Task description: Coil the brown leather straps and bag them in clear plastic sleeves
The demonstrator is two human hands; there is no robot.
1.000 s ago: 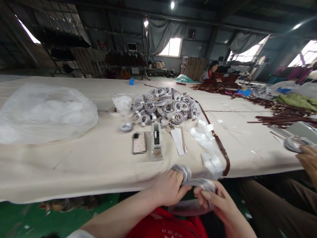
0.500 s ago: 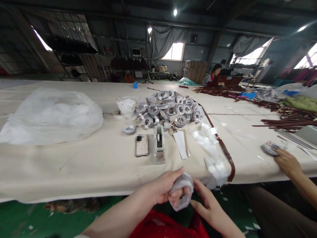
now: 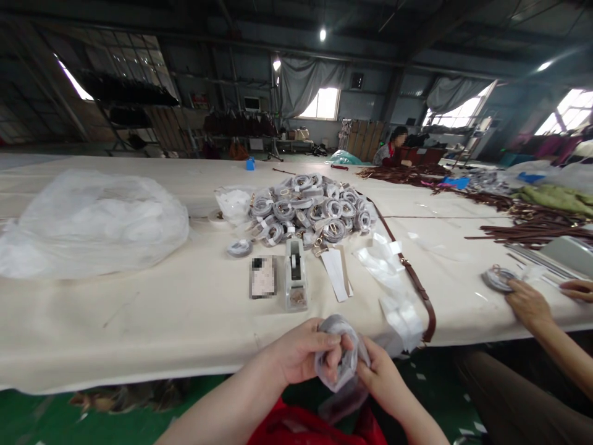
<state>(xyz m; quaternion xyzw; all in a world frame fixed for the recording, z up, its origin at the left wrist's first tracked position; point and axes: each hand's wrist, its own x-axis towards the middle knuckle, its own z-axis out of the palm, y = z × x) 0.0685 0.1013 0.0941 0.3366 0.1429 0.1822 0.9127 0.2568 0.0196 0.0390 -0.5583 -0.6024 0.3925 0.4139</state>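
Observation:
A coiled strap in a thin greyish plastic wrap [image 3: 337, 378] is held in front of my red clothing, just off the table's front edge. My left hand [image 3: 310, 352] grips it, with fingers passed through the middle of the ring. On the other side my right hand [image 3: 377, 374] pinches the wrap, and a loose length of it hangs below the coil. A tape dispenser [image 3: 295, 278] stands on the table beyond my hands, beside a phone [image 3: 263, 278]. To its right lie white paper strips [image 3: 336, 275]. Farther back is a pile of wrapped coiled straps [image 3: 310, 210].
A large clear plastic bag [image 3: 102, 222] lies at left. A brown strap [image 3: 419, 290] and clear plastic pieces [image 3: 391, 272] lie right of centre. At far right a co-worker's hand [image 3: 528, 303] touches another coil [image 3: 499, 278]. Brown straps [image 3: 523, 232] are heaped behind.
My right hand has closed on the wrap, and a loose length now hangs below the coil. My left thumb has come down over the ring. A co-worker's second hand has appeared at far right.

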